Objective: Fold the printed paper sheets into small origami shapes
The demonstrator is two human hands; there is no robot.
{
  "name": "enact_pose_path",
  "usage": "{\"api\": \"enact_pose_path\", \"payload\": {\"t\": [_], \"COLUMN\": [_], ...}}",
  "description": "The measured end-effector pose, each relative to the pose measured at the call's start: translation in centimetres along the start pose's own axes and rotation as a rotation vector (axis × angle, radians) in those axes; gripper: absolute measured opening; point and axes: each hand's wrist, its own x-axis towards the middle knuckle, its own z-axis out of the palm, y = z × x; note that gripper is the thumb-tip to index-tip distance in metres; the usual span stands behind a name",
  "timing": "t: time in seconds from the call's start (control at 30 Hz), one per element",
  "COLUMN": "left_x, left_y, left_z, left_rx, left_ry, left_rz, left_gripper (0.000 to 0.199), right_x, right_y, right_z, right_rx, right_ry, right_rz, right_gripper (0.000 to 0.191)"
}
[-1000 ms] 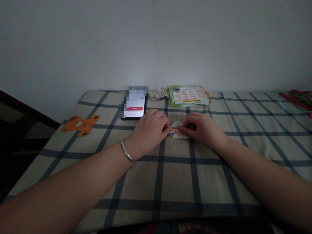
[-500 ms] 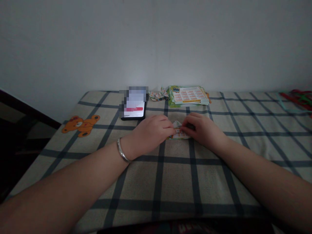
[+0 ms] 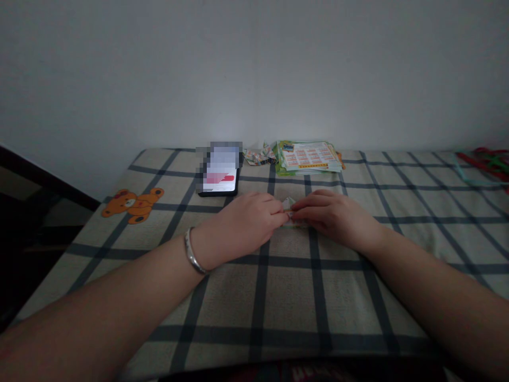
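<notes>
A small piece of printed paper (image 3: 288, 203), partly folded with a raised point, lies on the checked cloth between my two hands. My left hand (image 3: 254, 220), with a silver bangle at its wrist, pinches the paper's left part. From the other side, my right hand (image 3: 328, 216) has its fingers pressed together on the right part of the paper. The fingertips of both hands nearly meet and cover most of the sheet.
Along the wall stand a lit phone (image 3: 219, 172), folded paper pieces (image 3: 259, 156) and a stack of printed sheets (image 3: 308, 156). An orange bear cutout (image 3: 133, 204) lies left. Red and green strands (image 3: 491, 164) are at far right. The checked cloth (image 3: 286, 297) covers the table.
My right hand has shifted slightly, its fingers now straighter and reaching further left over the paper. My left hand has moved a little toward me. Less of the paper shows.
</notes>
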Motion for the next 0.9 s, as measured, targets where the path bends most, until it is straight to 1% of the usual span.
{"api": "enact_pose_path", "payload": {"t": [0.2, 0.3, 0.37, 0.43, 0.53, 0.7, 0.9], "left_x": [0.0, 0.0, 0.0, 0.0, -0.1, -0.2, -0.1], "left_y": [0.4, 0.6, 0.6, 0.6, 0.6, 0.4, 0.6], "left_z": [-0.3, -0.1, 0.1, 0.2, 0.4, 0.3, 0.1], "left_rx": [0.005, 0.027, 0.040, 0.040, 0.034, 0.022, 0.034], "left_ry": [-0.012, -0.017, -0.014, -0.008, 0.004, 0.021, 0.028], "left_rz": [-0.005, -0.029, -0.047, -0.051, -0.035, -0.014, -0.013], "left_gripper": [0.015, 0.017, 0.017, 0.017, 0.020, 0.023, 0.028], "right_x": [0.1, 0.0, -0.1, -0.1, -0.2, -0.5, -0.9], "right_y": [-0.5, -0.5, -0.2, 0.1, 0.3, -0.1, -0.1], "right_z": [-0.3, -0.4, -0.5, -0.6, -1.0, -1.8, -2.8], "right_rx": [-0.044, -0.030, 0.018, 0.068, 0.084, 0.007, -0.108], "right_ry": [0.006, 0.000, -0.009, -0.029, -0.067, -0.092, -0.169], "right_rz": [0.017, 0.093, 0.166, 0.203, 0.182, 0.145, 0.190], "right_gripper": [0.024, 0.021, 0.016, 0.013, 0.014, 0.017, 0.020]}}
